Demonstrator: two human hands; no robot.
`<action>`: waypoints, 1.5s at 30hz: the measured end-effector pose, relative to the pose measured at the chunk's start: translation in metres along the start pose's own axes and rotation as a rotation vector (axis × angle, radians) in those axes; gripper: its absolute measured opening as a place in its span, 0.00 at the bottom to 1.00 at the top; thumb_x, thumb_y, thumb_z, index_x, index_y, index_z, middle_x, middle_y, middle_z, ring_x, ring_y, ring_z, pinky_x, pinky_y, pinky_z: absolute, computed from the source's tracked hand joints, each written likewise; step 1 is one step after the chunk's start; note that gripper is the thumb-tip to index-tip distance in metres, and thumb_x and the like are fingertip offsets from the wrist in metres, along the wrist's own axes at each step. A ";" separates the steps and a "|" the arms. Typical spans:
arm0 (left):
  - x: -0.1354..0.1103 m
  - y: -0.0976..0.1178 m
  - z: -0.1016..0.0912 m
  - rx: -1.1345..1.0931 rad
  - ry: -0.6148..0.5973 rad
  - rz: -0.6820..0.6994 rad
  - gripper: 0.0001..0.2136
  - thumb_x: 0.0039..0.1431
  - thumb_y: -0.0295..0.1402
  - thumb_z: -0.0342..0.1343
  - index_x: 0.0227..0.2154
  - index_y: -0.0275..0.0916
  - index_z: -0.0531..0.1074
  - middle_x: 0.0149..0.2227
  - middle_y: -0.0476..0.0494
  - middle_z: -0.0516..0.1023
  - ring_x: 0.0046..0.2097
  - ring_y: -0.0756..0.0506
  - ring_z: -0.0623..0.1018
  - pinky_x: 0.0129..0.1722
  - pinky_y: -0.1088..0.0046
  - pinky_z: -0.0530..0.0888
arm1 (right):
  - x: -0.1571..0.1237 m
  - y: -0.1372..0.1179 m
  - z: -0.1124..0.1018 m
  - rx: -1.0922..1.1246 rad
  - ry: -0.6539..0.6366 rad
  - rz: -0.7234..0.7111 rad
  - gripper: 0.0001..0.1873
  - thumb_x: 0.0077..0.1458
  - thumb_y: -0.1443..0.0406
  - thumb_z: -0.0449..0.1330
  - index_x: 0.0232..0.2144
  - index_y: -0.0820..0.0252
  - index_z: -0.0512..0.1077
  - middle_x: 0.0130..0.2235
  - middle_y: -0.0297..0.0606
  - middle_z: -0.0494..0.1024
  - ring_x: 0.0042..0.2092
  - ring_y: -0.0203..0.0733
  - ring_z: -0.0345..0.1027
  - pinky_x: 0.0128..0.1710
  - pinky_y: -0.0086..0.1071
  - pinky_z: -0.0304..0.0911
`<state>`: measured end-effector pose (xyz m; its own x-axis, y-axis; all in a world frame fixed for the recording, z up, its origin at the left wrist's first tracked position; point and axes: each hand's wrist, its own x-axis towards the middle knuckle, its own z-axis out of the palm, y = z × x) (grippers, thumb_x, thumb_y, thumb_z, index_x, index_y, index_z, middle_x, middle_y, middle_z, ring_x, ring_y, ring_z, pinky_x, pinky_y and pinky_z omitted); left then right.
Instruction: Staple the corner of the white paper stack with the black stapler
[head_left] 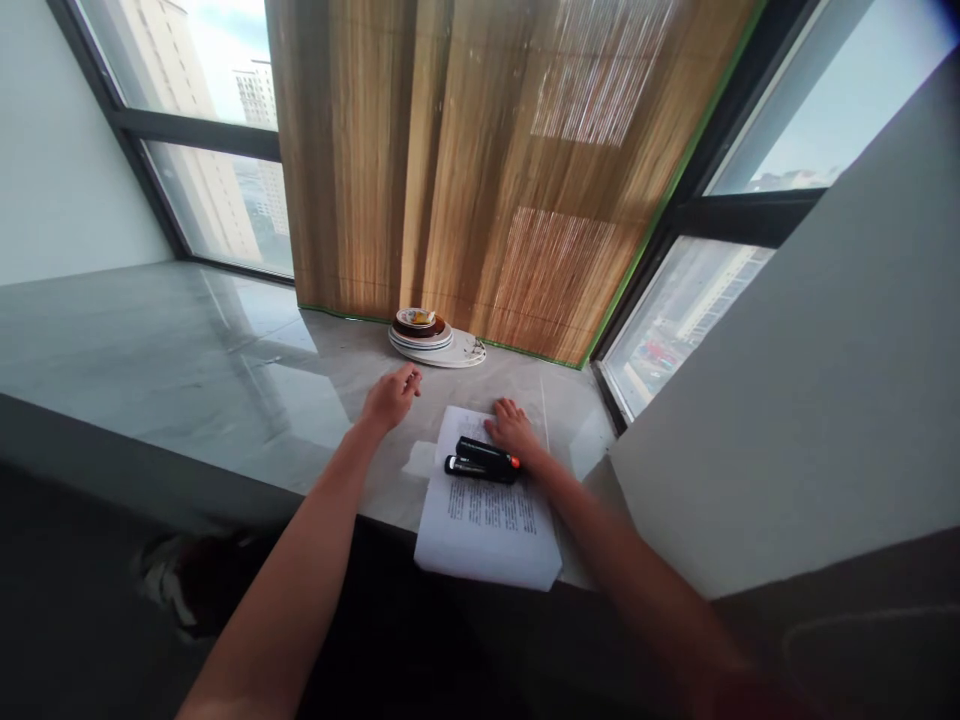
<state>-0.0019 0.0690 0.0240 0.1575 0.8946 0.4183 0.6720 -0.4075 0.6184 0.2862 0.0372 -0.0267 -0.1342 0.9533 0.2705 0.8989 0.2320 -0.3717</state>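
Note:
Printed sheets of paper (491, 545) lie on the grey stone sill and stick out a little over its front edge. Across their upper part rests a black stapler (484, 461) with an orange-red spot at its right end. My right hand (512, 428) lies with its fingers spread on the top right corner of the paper, just beyond the stapler. To the left, my left hand (391, 398) hovers near the sill, its fingers loosely bent and slightly apart, with nothing visible in them. It is apart from the paper and just in front of the stacked plates.
A stack of plates (420, 341) with a small patterned dish on top stands at the back by the bamboo blind (465, 180). Windows flank the blind. A white wall (817, 380) bounds the right side. A shoe (176, 590) shows below the sill.

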 end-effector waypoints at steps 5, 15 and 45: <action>0.000 0.004 -0.004 0.061 0.206 -0.060 0.10 0.71 0.34 0.47 0.43 0.44 0.74 0.32 0.48 0.82 0.34 0.46 0.80 0.35 0.74 0.68 | 0.054 -0.076 0.052 0.041 -0.071 -0.218 0.18 0.66 0.67 0.61 0.57 0.62 0.70 0.68 0.51 0.65 0.69 0.56 0.57 0.68 0.54 0.52; 0.003 -0.014 -0.023 0.038 0.434 -0.197 0.11 0.66 0.30 0.47 0.39 0.40 0.77 0.29 0.45 0.82 0.34 0.44 0.81 0.39 0.71 0.73 | 0.047 -0.066 0.049 0.104 -0.079 -0.206 0.19 0.67 0.71 0.56 0.59 0.60 0.69 0.71 0.48 0.60 0.72 0.55 0.50 0.69 0.61 0.45; -0.020 0.037 0.073 0.222 -0.601 0.458 0.28 0.63 0.31 0.55 0.65 0.51 0.68 0.71 0.41 0.63 0.70 0.34 0.63 0.69 0.48 0.56 | -0.091 0.045 -0.061 0.181 0.313 0.090 0.26 0.52 0.71 0.58 0.54 0.54 0.76 0.50 0.44 0.80 0.51 0.55 0.73 0.57 0.50 0.67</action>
<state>0.0723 0.0491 -0.0100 0.7754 0.6182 0.1288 0.5646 -0.7701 0.2971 0.3647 -0.0508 -0.0142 0.1013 0.8724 0.4781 0.8092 0.2073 -0.5497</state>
